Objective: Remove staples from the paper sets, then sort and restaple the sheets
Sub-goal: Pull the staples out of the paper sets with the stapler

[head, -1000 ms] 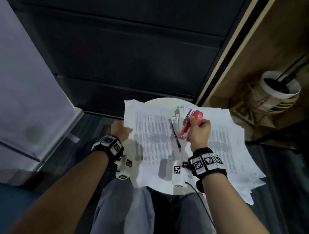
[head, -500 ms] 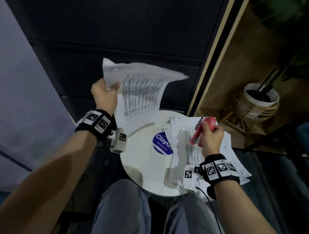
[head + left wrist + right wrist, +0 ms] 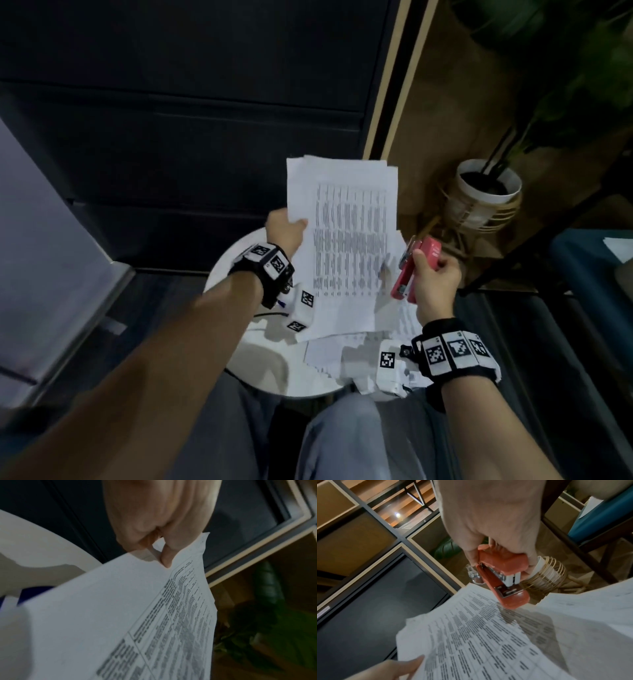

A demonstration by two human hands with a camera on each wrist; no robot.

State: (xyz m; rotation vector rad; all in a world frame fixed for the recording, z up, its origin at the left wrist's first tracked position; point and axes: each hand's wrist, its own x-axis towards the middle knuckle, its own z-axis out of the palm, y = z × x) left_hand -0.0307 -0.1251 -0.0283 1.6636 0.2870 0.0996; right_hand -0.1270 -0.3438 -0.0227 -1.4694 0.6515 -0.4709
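Observation:
My left hand (image 3: 286, 228) pinches the left edge of a set of printed sheets (image 3: 346, 240) and holds it up over the small round white table (image 3: 239, 356). In the left wrist view the thumb and fingers (image 3: 165, 555) clamp the paper set (image 3: 120, 615) near its corner. My right hand (image 3: 433, 281) grips a red stapler (image 3: 416, 270) just right of the sheets, nose pointing up and away. In the right wrist view the stapler (image 3: 503, 577) hangs above the sheets (image 3: 479, 635), its mouth slightly apart with no paper in it. More loose sheets (image 3: 363, 346) lie on the table under my right wrist.
A dark cabinet front (image 3: 191, 120) stands behind the table. A white plant pot in a wire stand (image 3: 486, 195) sits on the floor at right. A blue chair seat (image 3: 596, 270) is at far right. My knees (image 3: 342, 442) are under the table's near edge.
My left hand lifted the paper set off the table, swung it up to the left, then brought it back right beside the stapler. My right hand kept holding the stapler and lifted slightly.

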